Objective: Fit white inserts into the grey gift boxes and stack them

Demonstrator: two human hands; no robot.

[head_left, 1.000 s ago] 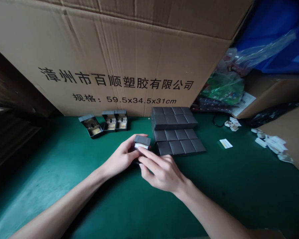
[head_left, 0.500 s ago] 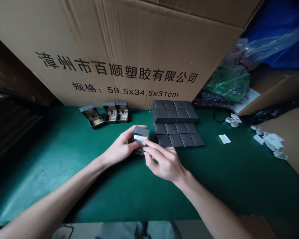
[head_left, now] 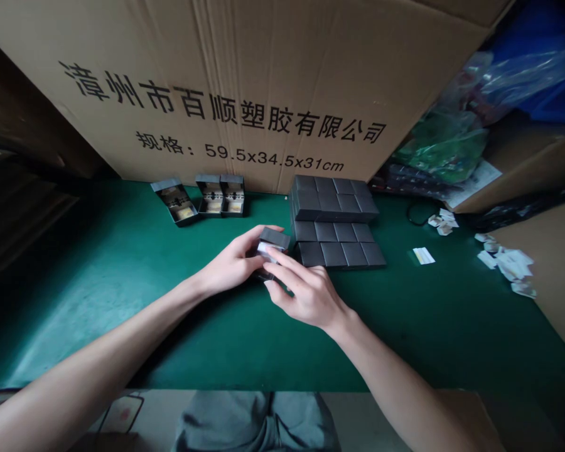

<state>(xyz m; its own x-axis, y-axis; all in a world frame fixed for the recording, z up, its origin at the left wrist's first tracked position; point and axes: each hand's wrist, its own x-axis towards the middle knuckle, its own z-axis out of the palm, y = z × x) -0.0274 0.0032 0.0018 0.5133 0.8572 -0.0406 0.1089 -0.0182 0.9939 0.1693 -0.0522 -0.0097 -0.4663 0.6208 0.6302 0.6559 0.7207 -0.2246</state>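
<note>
Left hand [head_left: 230,263] and right hand [head_left: 308,295] pinch from both sides, fingers closed on a small dark-grey box [head_left: 274,239], seemingly light and stiff, best held by its side walls, just left of the stacked grey boxes [head_left: 336,242].

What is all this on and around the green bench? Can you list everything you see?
Work mat: one, green, across the lower view.
Cardboard carton: one, brown with black print, behind the mat.
Open boxes: three, dark grey, back left on the mat.
Closed boxes: many, dark grey, stacked back centre; exact count hidden.
Small box: one, dark grey and white, between the hands.
Paper slips: several, white, right side.
Cable: one, black, back right.
Plastic bags: some, green and clear, back right.
Left hand: one, gripping the box.
Right hand: one, gripping the box.
</note>
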